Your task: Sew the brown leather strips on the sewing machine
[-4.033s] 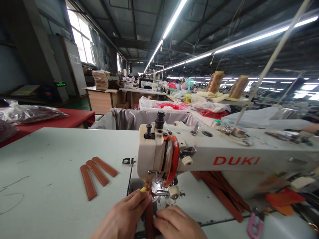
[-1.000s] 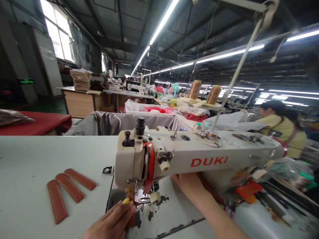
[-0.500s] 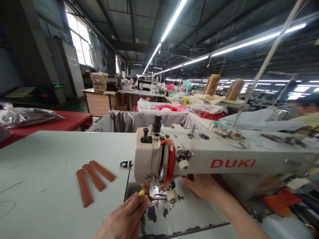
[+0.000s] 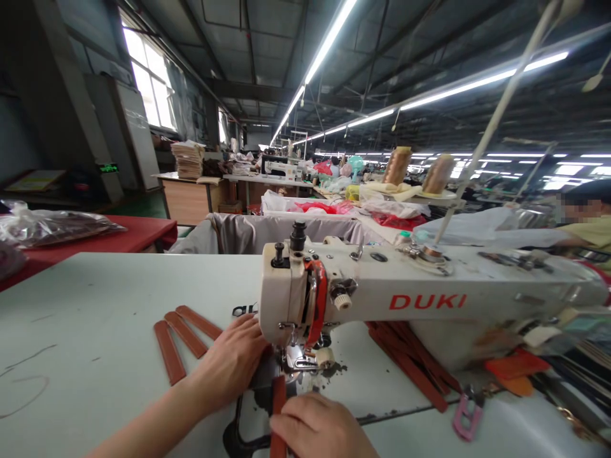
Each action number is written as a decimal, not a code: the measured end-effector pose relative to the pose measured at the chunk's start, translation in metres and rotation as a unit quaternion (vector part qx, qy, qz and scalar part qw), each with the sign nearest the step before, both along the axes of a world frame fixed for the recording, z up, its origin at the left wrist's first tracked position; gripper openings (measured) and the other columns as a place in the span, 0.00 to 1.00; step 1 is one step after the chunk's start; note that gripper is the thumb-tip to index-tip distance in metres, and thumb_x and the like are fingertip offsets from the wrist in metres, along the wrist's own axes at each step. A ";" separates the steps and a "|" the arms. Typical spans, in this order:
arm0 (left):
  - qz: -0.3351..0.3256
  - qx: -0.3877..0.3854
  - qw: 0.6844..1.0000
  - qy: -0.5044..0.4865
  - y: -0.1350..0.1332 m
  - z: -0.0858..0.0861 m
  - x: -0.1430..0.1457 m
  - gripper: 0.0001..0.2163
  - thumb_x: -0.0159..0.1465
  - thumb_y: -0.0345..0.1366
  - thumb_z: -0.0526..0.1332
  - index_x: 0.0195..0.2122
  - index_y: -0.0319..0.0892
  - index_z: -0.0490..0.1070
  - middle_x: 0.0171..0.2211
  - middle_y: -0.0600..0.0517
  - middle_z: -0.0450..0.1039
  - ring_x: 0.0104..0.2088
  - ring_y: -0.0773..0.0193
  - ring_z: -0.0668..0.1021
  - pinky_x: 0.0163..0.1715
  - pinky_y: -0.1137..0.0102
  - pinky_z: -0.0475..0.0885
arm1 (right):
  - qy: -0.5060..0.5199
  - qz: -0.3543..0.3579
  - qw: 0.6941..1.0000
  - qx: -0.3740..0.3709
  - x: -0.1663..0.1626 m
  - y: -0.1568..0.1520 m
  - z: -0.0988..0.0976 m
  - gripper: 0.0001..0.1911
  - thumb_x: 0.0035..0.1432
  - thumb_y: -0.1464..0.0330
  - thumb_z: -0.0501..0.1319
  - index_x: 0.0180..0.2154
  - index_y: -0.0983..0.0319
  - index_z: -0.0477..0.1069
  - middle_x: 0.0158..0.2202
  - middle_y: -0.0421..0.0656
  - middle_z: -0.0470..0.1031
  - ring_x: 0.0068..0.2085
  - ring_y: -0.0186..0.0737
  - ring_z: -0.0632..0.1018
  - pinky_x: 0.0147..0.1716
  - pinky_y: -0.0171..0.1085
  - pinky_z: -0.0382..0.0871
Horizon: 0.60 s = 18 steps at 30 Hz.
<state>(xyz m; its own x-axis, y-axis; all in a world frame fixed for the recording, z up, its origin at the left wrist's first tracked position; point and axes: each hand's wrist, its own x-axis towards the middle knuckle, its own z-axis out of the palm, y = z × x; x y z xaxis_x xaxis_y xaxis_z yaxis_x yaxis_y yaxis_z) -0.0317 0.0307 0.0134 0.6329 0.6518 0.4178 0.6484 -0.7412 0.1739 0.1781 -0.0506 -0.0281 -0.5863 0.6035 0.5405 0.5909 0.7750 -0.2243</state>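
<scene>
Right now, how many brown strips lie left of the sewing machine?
3: outer strip, middle strip, inner strip, fanned beside the left hand. None seems hidden.

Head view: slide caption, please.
Right hand holds a brown strip at the foot of the DUKI sewing machine; left hand rests beside it, three strips further left.

Dark roof, long tube lights, bright window left, red table, wooden desk.

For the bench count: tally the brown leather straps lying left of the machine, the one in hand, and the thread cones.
Leather straps lying left: 3
Held leather strap, in right hand: 1
Thread cones: 2
Total: 6
</scene>
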 end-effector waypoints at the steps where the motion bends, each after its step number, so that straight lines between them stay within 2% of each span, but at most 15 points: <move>1: 0.006 0.004 1.000 0.006 -0.002 -0.001 -0.007 0.14 0.66 0.27 0.48 0.35 0.42 0.73 0.36 0.48 0.78 0.40 0.57 0.79 0.52 0.58 0.71 | -0.015 0.001 1.000 0.006 -0.004 0.006 -0.003 0.09 0.66 0.69 0.57 0.39 0.60 0.76 0.32 0.42 0.79 0.33 0.40 0.78 0.33 0.34 0.75; 4: 0.033 0.056 0.997 0.031 -0.017 -0.007 -0.027 0.17 0.66 0.25 0.50 0.51 0.42 0.71 0.52 0.45 0.74 0.53 0.53 0.75 0.60 0.52 0.63 | -0.029 -0.008 0.999 0.015 -0.007 0.016 -0.002 0.06 0.61 0.72 0.61 0.39 0.62 0.75 0.31 0.42 0.77 0.33 0.40 0.76 0.33 0.34 0.74; 5: 0.037 0.073 0.996 0.032 -0.023 -0.012 -0.030 0.20 0.65 0.24 0.50 0.56 0.43 0.68 0.55 0.45 0.72 0.55 0.53 0.74 0.61 0.53 0.63 | -0.024 -0.011 1.000 0.014 -0.006 0.017 -0.001 0.06 0.60 0.72 0.61 0.40 0.62 0.75 0.31 0.42 0.77 0.33 0.40 0.76 0.33 0.34 0.74; 7: 0.012 0.096 0.995 0.005 -0.036 -0.023 -0.027 0.23 0.64 0.25 0.51 0.60 0.44 0.64 0.55 0.47 0.72 0.55 0.57 0.75 0.58 0.63 0.68 | -0.017 -0.020 0.999 0.021 -0.005 0.017 0.000 0.07 0.58 0.73 0.62 0.39 0.62 0.75 0.31 0.42 0.77 0.32 0.40 0.76 0.32 0.34 0.74; 10: -0.069 0.105 0.991 -0.050 -0.046 -0.042 -0.009 0.23 0.68 0.30 0.51 0.64 0.44 0.58 0.53 0.47 0.74 0.52 0.62 0.77 0.53 0.74 0.72 | -0.027 -0.035 0.999 0.018 -0.006 0.015 0.000 0.06 0.56 0.75 0.62 0.37 0.62 0.75 0.32 0.42 0.77 0.33 0.41 0.76 0.33 0.34 0.75; 13: -0.092 0.104 0.988 -0.063 -0.045 -0.052 0.004 0.23 0.68 0.31 0.51 0.65 0.42 0.57 0.53 0.46 0.73 0.54 0.61 0.76 0.56 0.72 0.69 | -0.023 -0.039 0.999 0.006 -0.007 0.016 0.001 0.07 0.57 0.75 0.60 0.38 0.62 0.74 0.33 0.43 0.78 0.34 0.41 0.77 0.36 0.34 0.76; 18: -0.109 0.097 0.984 -0.102 -0.040 -0.054 0.003 0.25 0.64 0.27 0.52 0.64 0.40 0.58 0.55 0.45 0.72 0.57 0.59 0.74 0.60 0.70 0.64 | -0.011 -0.031 0.999 -0.007 -0.005 0.019 -0.006 0.08 0.59 0.75 0.60 0.40 0.62 0.75 0.34 0.44 0.78 0.36 0.41 0.78 0.39 0.34 0.76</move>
<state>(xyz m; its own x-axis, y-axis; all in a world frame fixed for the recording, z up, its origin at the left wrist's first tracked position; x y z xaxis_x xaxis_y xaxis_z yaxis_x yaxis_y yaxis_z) -0.0288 -0.0093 -0.0409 0.6386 0.4060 0.6537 0.4374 -0.8904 0.1258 0.1731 -0.0312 -0.0337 -0.5585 0.6468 0.5193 0.6430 0.7331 -0.2216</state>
